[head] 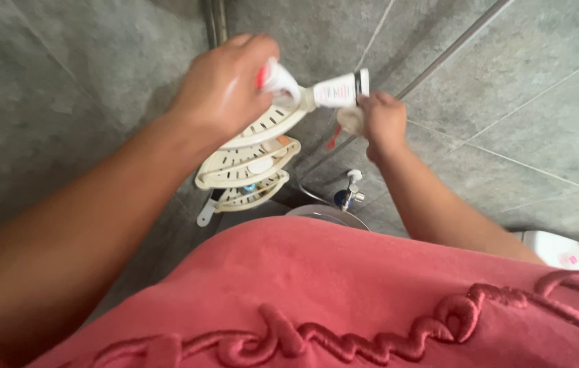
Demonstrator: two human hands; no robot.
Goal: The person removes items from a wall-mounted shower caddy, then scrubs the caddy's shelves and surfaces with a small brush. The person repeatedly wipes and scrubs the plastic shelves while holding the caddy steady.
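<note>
My left hand (225, 88) is closed round the crumpled end of a white and red toothpaste tube (334, 90). The tube lies level and points right, and its dark-banded end reaches my right hand (385, 123). That hand pinches a small pale object (351, 119) with a thin red stalk hanging below it, which looks like a toothbrush. The pale part sits just under the tube's end. Both hands are held up in front of a tiled corner, above a cream plastic corner shelf (248, 163) with three tiers.
Grey tiled walls meet in the corner behind the shelf. A small metal tap (351, 194) sticks out low on the wall. A pink towel-like cloth (371, 293) with raised stitching fills the bottom. A white fixture (562, 249) sits at the right edge.
</note>
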